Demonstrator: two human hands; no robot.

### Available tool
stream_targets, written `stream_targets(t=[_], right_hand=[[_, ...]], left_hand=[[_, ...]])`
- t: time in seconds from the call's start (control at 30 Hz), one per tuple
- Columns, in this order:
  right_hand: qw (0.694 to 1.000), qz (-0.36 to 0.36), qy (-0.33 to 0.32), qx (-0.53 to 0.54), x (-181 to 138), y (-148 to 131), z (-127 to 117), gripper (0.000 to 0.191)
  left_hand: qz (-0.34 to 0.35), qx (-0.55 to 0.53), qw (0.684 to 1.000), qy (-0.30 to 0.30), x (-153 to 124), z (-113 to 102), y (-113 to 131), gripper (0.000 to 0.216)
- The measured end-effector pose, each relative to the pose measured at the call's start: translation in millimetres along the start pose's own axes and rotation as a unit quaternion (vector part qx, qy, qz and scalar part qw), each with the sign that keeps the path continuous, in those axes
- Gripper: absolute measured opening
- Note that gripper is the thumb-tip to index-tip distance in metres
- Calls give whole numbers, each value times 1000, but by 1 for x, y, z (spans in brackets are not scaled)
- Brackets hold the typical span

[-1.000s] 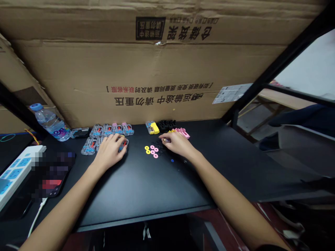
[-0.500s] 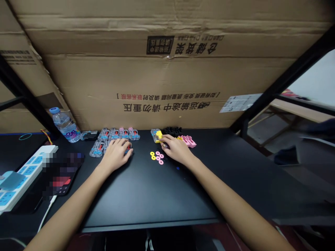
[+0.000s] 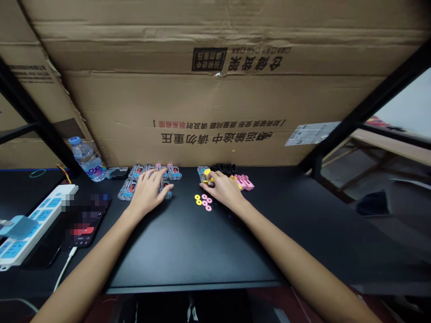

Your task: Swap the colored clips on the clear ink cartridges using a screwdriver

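Observation:
My left hand (image 3: 147, 190) is open, its fingers spread over a group of clear plastic cases (image 3: 127, 189) with blue and red parts inside. Some of those cases are hidden beneath it. With bent fingers and thumb, my right hand (image 3: 224, 190) grips a yellow plastic piece (image 3: 207, 172) by a clear case (image 3: 202, 174). A small dark object (image 3: 211, 183) shows between these fingers, too small to name. Pink plastic pieces (image 3: 246, 182) and black plastic pieces (image 3: 224, 168) lie beside and behind my right hand. Yellow rings (image 3: 199, 202) and pink rings (image 3: 208, 208) rest in front of it.
A cardboard wall (image 3: 218, 98) stands along the back of the black table (image 3: 188, 251). To the left are a water bottle (image 3: 88, 160), a dark case (image 3: 117, 173), a phone (image 3: 90, 224) with a white cable (image 3: 65, 267), and a power strip (image 3: 37, 224). Black frame posts flank the table.
My left fingers have lifted and spread over the clear cases. My right thumb has shifted left beneath the yellow piece. The whole view has moved slightly.

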State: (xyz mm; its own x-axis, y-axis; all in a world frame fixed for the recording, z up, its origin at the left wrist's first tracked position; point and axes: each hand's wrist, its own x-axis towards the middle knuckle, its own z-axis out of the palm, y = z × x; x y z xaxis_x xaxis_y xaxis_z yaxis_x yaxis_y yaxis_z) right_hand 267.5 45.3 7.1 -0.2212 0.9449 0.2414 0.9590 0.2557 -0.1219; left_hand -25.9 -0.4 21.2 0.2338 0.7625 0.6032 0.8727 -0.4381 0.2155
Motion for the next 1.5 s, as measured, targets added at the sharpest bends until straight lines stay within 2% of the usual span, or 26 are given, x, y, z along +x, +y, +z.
stream_targets(t=[0.07,0.13,0.17,0.23,0.33,0.47,0.63,0.73,0.83,0.9,1.07,1.3,1.4,1.5], right_hand=[[1000,15,0,-12,2,-1,1,28],[1000,22,5,-19,2,-1,2,25],[1000,22,8,-19,2,-1,2,23],[1000,17,8,-16,1,-1,1,23],[1000,6,5,-8,-2,-3,-2,33],[1000,0,2,-11,-2,-7,-3,49],[1000,6,-5,-8,-1,-9,2,40],[999,-7,27,33,-5,-10,-2,36],[991,-36,41,125,-17,-19,-15,31],[979,-48,36,194,-28,-28,-24,29],[945,-111,-16,308,-45,-43,-29,23],[940,-218,-6,263,-42,-23,-11,32],[936,-227,-8,269,-38,-12,-12,33],[929,-209,-17,306,-35,-3,-18,34]], left_hand=[[-15,-30,995,91,3,-5,0,64],[-12,-42,993,113,3,-4,-1,71],[3,-41,995,90,3,-2,-3,69],[51,-35,998,-1,0,5,-5,54],[110,-29,987,-115,-4,14,-6,34],[105,-23,983,-150,-6,17,-4,28],[98,-3,980,-172,-6,14,-7,26],[97,-19,983,-153,-7,13,-5,36],[109,-56,987,-109,-7,13,5,53],[134,-78,984,-83,-8,15,13,57],[192,-97,974,-64,-9,17,29,30],[146,-154,971,-109,-11,15,32,20],[102,-209,967,-107,-10,13,32,19],[25,-290,954,-78,-7,10,32,20]])
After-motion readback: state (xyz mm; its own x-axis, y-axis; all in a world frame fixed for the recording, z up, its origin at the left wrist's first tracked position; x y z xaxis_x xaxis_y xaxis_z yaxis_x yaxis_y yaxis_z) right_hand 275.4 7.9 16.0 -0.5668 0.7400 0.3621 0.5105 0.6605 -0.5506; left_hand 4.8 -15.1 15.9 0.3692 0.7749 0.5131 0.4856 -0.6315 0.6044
